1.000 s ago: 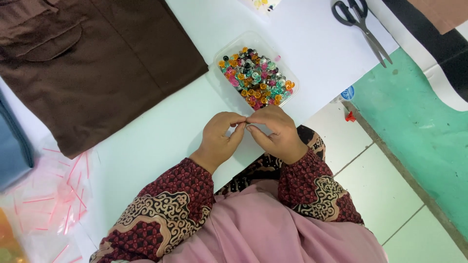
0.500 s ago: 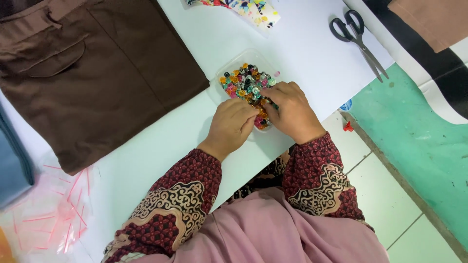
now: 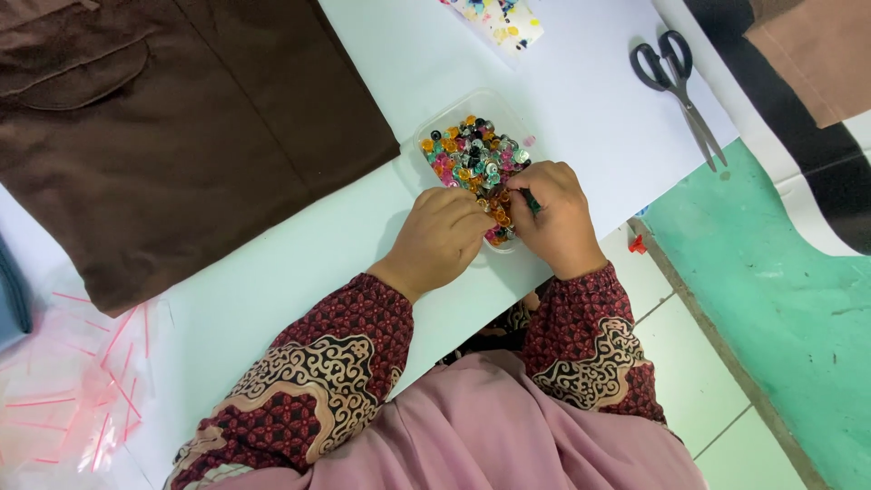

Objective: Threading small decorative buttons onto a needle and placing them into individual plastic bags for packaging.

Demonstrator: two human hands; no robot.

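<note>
- The clear plastic tray of small multicoloured buttons (image 3: 472,150) sits near the front edge of the white bench (image 3: 272,290).
- The left hand (image 3: 442,238) and right hand (image 3: 553,218) rest over the tray's near end, fingers curled into the buttons; whether they grip any, I cannot tell.
- A brown folded garment (image 3: 181,136) lies to the left, black-handled scissors (image 3: 679,91) well to the right.

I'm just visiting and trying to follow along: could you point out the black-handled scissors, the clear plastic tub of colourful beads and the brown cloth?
Black-handled metal scissors (image 3: 679,89): head view, on the pivot.
Clear plastic tub of colourful beads (image 3: 434,122): head view, on its far-left rim.
Brown cloth (image 3: 181,136): head view, on its flat middle.
</note>
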